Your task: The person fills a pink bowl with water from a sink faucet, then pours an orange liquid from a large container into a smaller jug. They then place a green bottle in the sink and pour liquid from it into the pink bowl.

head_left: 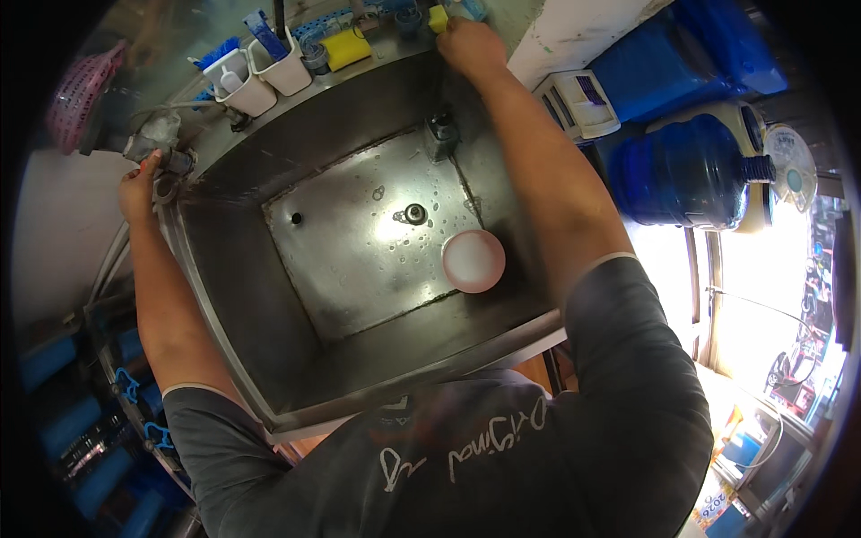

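At the left corner of a steel sink, my left hand is closed at a metal tap. A crumpled pale, see-through wrapping sits just above those fingers. My right hand reaches to the far right corner of the sink ledge and pinches a yellow sponge; part of its grip is hidden. A pink bowl with a white inside rests in the sink at the right, apart from both hands. Water drops dot the sink floor around the drain.
Along the far ledge stand two white holders with blue brushes, and another yellow sponge. A small dark fitting is inside the sink's far right corner. To the right lies a big blue water bottle. A pink basket hangs far left.
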Available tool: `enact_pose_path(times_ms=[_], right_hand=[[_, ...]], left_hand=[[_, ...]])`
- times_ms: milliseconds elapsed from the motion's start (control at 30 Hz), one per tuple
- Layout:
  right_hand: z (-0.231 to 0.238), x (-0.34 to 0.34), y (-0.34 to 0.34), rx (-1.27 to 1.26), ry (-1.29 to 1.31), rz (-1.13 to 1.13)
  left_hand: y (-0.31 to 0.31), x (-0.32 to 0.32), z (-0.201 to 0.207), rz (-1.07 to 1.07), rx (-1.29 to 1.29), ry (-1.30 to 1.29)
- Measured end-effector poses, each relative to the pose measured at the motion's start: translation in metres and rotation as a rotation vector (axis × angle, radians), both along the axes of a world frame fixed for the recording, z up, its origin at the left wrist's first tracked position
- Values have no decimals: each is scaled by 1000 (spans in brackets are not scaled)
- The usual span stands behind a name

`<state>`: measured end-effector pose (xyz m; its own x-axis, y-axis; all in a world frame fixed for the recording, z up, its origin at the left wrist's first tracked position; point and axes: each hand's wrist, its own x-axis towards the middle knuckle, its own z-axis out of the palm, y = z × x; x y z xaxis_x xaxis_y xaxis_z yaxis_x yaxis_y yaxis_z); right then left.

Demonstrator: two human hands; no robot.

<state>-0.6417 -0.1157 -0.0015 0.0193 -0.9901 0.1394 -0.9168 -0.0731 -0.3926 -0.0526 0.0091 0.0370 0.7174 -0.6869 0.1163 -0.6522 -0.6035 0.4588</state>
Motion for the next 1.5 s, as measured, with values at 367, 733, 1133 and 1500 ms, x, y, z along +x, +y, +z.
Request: enact_pose_path(times_ms=[367, 733, 1133, 1500], right_hand=[[-11, -22, 8, -12, -552, 43], [1, 6, -15, -147, -35, -46], [-62, 117, -10, -347, 118, 392], [-151, -76, 313, 686, 137, 321]], left_hand=[[-3, 10, -2, -3, 43, -122], [8, -15, 9, -17, -54, -19], [2, 10, 6, -70, 18, 39], [-31, 51, -47, -478, -15, 447]])
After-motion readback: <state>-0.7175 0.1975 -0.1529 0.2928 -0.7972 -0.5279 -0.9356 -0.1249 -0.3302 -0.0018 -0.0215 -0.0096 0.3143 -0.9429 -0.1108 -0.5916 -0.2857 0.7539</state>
